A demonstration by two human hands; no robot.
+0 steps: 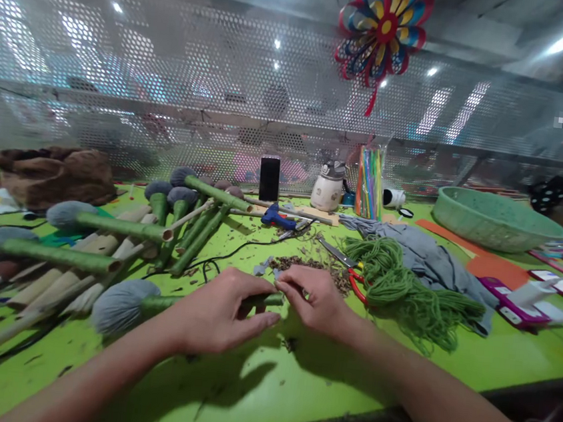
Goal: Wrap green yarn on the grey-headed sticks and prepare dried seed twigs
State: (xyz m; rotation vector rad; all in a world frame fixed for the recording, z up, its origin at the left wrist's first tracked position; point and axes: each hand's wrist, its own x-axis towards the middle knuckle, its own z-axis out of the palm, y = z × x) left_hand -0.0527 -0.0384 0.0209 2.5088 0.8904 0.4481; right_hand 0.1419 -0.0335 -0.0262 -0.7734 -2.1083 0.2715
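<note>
Around the green table [323, 393], more grey-headed sticks [124, 224] lie heaped on the left, beside a brown cloth bundle [53, 177]. A blue glue gun [279, 218] rests beyond the hands, its black cord [227, 251] trailing toward the left hand. Brown scraps [340, 275] lie just behind the right hand, with scissors [340, 254] and green yarn [381, 268] close by. Grey cloth [418, 252] and a green basin [491, 223] sit farther right; a phone [269, 178] and a white bottle [328, 190] stand at the back.

The left hand [220, 312] reaches in palm down, its fingers and thumb around the green stick [157, 303], whose grey ball end lies to the left of the wrist. The right hand [310, 298] bends inward at the stick's other end, fingertips drawn narrow; whether they grip anything I cannot tell
</note>
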